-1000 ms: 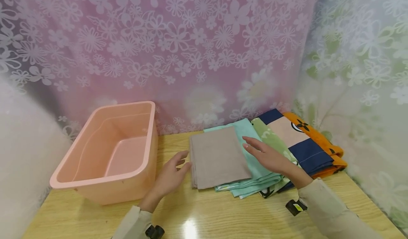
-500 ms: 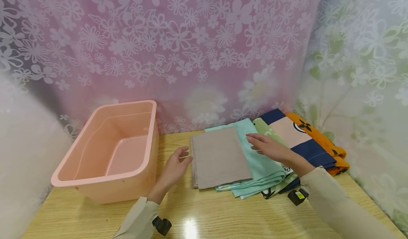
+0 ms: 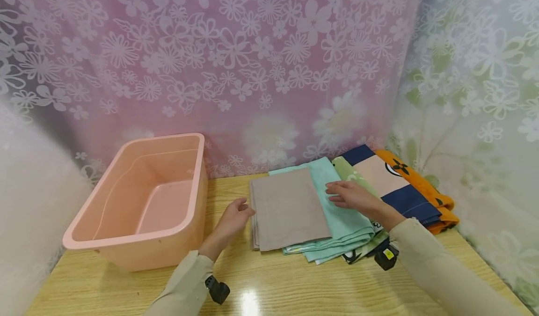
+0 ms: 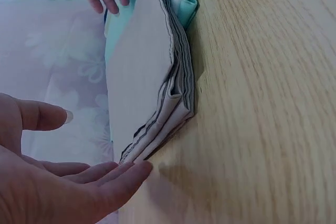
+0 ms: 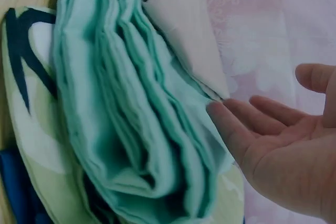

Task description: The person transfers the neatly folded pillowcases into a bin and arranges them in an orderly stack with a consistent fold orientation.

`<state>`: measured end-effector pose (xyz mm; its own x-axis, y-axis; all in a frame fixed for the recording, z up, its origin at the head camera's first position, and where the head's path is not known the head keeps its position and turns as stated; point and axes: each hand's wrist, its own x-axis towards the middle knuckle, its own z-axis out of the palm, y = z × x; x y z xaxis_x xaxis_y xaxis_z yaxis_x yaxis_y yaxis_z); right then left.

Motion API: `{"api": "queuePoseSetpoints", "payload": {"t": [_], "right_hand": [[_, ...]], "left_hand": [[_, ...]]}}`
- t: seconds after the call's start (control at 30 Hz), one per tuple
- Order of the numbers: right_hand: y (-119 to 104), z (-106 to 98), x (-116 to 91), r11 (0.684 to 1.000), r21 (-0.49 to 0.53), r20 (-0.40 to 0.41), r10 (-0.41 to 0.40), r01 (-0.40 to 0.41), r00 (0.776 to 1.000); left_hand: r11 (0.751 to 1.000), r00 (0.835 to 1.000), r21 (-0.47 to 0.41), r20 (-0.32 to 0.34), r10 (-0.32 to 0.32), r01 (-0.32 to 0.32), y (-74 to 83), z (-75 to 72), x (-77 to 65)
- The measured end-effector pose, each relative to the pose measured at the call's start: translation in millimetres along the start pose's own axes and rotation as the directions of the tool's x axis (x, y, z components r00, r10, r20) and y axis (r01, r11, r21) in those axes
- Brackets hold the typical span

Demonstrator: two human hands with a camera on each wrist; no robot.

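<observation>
A folded grey-beige cloth (image 3: 290, 208) lies on top at the left end of an overlapping row of folded fabrics. Beside its left edge is my left hand (image 3: 231, 220); in the left wrist view the fingertips (image 4: 139, 169) are at the folded corner, the thumb held apart. My right hand (image 3: 355, 198) is over the mint-green folded cloth (image 3: 347, 217), near the grey-beige cloth's right edge. In the right wrist view its fingers are extended close to that cloth's corner; whether they touch is unclear. Neither hand grips anything.
A pink plastic tub (image 3: 195, 208) stands at the left of the wooden table (image 3: 273, 283). Farther right lie a green printed cloth (image 3: 358, 178), a navy-and-pink checked cloth (image 3: 383, 175) and an orange one (image 3: 421, 185). A floral curtain (image 3: 252, 72) hangs behind.
Both hands have shifted only slightly near the grey-beige cloth. My left forearm has come a little farther forward, and my right fingers bend slightly more. The cloths stay in place.
</observation>
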<state>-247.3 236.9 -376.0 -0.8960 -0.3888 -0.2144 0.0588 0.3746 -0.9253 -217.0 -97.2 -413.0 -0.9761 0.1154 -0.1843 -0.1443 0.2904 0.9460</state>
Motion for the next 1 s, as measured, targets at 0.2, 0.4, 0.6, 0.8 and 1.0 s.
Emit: {"api": "queuePoseSetpoints", "payload": {"t": [0.2, 0.4, 0.6, 0.8, 1.0], "right_hand": [[7.3, 5.9, 2.9, 0.999, 0.035, -0.008, 0.020, -0.019, 1.000], [15.2, 12.2, 7.1, 0.995, 0.057, 0.003, 0.079, -0.079, 0.997], [21.3, 17.0, 12.3, 0.994, 0.076, 0.008, 0.083, -0.083, 0.997], [22.3, 20.5, 19.1, 0.991, 0.079, -0.001, 0.106, -0.105, 0.994], [19.6, 21.5, 24.1, 0.985, 0.080, -0.009, 0.151, -0.150, 0.988]], "left_hand": [[0.983, 0.997, -0.169, 0.011, -0.077, 0.078, -9.1, 0.0, 6.3], [0.969, 0.991, -0.207, 0.011, -0.136, 0.135, -11.9, -0.6, 13.5], [0.978, 0.989, -0.152, -0.016, -0.147, 0.143, -11.4, 2.8, 16.0], [0.958, 0.980, -0.217, -0.018, -0.196, 0.188, -13.3, 4.0, 19.1], [0.889, 0.959, -0.373, 0.013, -0.281, 0.266, -15.3, 0.3, 27.5]]}}
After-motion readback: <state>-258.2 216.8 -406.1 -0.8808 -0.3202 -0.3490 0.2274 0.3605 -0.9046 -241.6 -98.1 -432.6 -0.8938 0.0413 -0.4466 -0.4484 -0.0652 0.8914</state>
